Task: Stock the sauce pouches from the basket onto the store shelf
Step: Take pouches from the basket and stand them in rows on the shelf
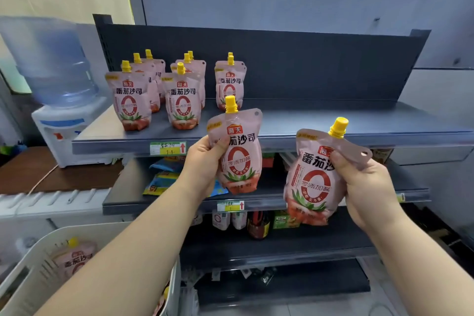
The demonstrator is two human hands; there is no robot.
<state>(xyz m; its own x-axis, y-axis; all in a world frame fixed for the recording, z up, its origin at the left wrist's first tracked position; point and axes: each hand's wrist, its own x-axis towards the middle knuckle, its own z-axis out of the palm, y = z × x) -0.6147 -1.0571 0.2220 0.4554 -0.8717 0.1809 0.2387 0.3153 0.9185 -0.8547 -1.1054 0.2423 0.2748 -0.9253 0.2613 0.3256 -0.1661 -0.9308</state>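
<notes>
Roughly midway, with three rows of pouches [182, 100] standing at the shelf's [333, 120] left, each hand, left [202, 161] and right [364, 187], grips another pouch before it, while more lie in the basket [33, 259].

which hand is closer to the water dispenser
Left. The left hand holds a pouch in front of the shelf's middle, right of the water dispenser. The right hand is farther right.
</notes>
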